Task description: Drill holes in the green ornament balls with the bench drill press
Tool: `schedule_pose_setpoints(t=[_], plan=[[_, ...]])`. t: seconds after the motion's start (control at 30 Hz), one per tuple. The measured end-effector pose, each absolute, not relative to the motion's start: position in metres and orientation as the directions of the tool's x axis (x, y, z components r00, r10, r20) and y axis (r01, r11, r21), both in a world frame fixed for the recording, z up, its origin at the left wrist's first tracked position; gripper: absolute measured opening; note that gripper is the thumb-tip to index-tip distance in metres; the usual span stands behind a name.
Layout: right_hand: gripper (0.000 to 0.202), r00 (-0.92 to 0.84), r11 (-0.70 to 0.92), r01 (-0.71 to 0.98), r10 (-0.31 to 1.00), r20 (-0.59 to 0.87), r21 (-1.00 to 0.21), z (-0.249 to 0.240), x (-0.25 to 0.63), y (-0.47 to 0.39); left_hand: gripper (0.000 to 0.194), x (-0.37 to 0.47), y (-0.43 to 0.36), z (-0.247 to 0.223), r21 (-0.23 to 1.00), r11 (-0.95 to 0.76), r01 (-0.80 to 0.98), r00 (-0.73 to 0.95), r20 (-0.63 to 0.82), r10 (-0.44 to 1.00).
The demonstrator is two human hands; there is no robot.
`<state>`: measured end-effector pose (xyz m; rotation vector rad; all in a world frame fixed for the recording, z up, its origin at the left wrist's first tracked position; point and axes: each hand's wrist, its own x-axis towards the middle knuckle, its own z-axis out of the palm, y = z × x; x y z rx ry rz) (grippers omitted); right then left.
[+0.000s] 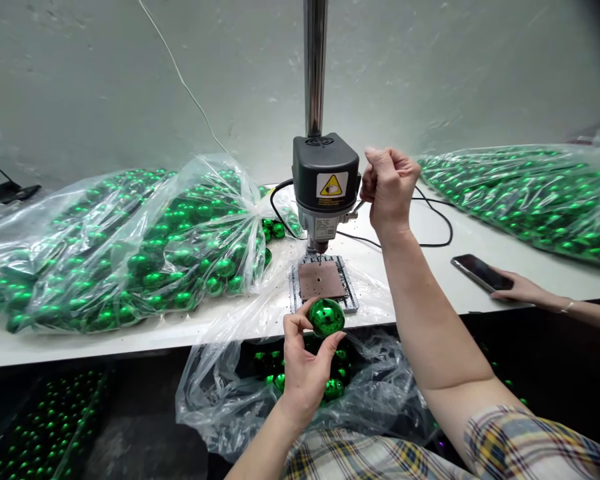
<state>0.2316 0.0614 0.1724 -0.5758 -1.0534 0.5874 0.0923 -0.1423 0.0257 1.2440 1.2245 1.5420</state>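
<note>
A shiny green ball (327, 317) with a small dark hole in its top is held between the thumb and fingers of my left hand (307, 363), in front of the drill press base. My right hand (390, 180) is closed round the lever (359, 207) at the right side of the drill press head (325, 173). Under the drill bit, a brown board (321, 280) with a small hole lies on the metal base plate (350, 293), with dark specks scattered around. The ball does not touch the board.
Clear bags of green balls lie on the table's left (180, 247) and right (525, 193). An open plastic bag (220, 400) with green balls hangs below the edge. At the right, another person's hand (523, 290) touches a phone (480, 272). A black cable curves behind the press.
</note>
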Motion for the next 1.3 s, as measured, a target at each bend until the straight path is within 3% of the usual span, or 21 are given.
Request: schedule_pose_setpoints(t=[0.33, 0.4, 0.47, 0.53, 0.63, 0.7, 0.8, 0.87, 0.9, 0.93, 1.0, 1.03, 1.17, 1.3], plan=[[0.046, 0.377, 0.693, -0.193, 0.706, 0.599, -0.695, 0.174, 0.231, 0.058, 0.042, 0.084, -0.141, 0.029, 0.976, -0.213, -0.040, -0.243, 0.198, 0.950], [0.045, 0.376, 0.687, -0.208, 0.713, 0.592, -0.696, 0.175, 0.231, 0.057, 0.039, 0.076, -0.145, 0.028, 0.981, -0.188, 0.052, -0.170, 0.194, 0.966], [0.043, 0.368, 0.680, -0.230, 0.723, 0.584, -0.696, 0.175, 0.231, 0.055, 0.036, 0.064, -0.151, 0.021, 0.950, -0.124, 0.288, 0.019, 0.124, 0.992], [0.042, 0.354, 0.671, -0.248, 0.734, 0.579, -0.699, 0.174, 0.231, 0.053, 0.037, 0.049, -0.159, 0.009, 0.785, -0.079, 0.615, 0.216, -0.071, 0.974], [0.042, 0.346, 0.655, -0.257, 0.749, 0.565, -0.710, 0.173, 0.232, 0.052, 0.058, 0.026, -0.168, -0.012, 0.433, -0.060, 0.899, 0.242, -0.378, 0.894], [0.042, 0.350, 0.657, -0.251, 0.746, 0.566, -0.711, 0.173, 0.232, 0.051, 0.057, 0.011, -0.166, -0.016, 0.413, -0.094, 0.906, 0.239, -0.317, 0.918], [0.043, 0.360, 0.674, -0.238, 0.730, 0.581, -0.700, 0.172, 0.232, 0.051, 0.025, -0.004, -0.137, -0.002, 0.549, -0.267, 0.792, 0.243, 0.118, 0.963], [0.044, 0.366, 0.679, -0.232, 0.724, 0.584, -0.697, 0.172, 0.231, 0.051, 0.023, -0.007, -0.094, 0.015, 0.533, -0.349, 0.770, 0.200, 0.317, 0.927], [0.045, 0.366, 0.680, -0.226, 0.723, 0.587, -0.697, 0.172, 0.231, 0.051, 0.024, -0.007, -0.067, 0.023, 0.488, -0.362, 0.794, 0.204, 0.347, 0.915], [0.045, 0.363, 0.681, -0.220, 0.722, 0.589, -0.698, 0.172, 0.231, 0.052, 0.027, -0.006, -0.038, 0.030, 0.398, -0.351, 0.848, 0.237, 0.308, 0.921], [0.044, 0.361, 0.678, -0.213, 0.723, 0.589, -0.703, 0.172, 0.231, 0.052, 0.034, -0.005, 0.019, 0.038, 0.054, -0.260, 0.964, 0.254, 0.100, 0.962], [0.043, 0.358, 0.674, -0.213, 0.727, 0.585, -0.707, 0.172, 0.231, 0.051, 0.036, -0.005, 0.044, 0.039, -0.008, -0.224, 0.975, 0.224, 0.068, 0.972], [0.040, 0.347, 0.659, -0.215, 0.742, 0.574, -0.721, 0.172, 0.233, 0.051, 0.034, -0.014, 0.098, 0.031, -0.129, -0.201, 0.971, 0.203, 0.000, 0.979], [0.043, 0.333, 0.678, -0.178, 0.724, 0.605, -0.713, 0.171, 0.234, 0.051, 0.038, -0.027, 0.091, 0.019, -0.185, -0.282, 0.941, 0.282, -0.026, 0.959]])
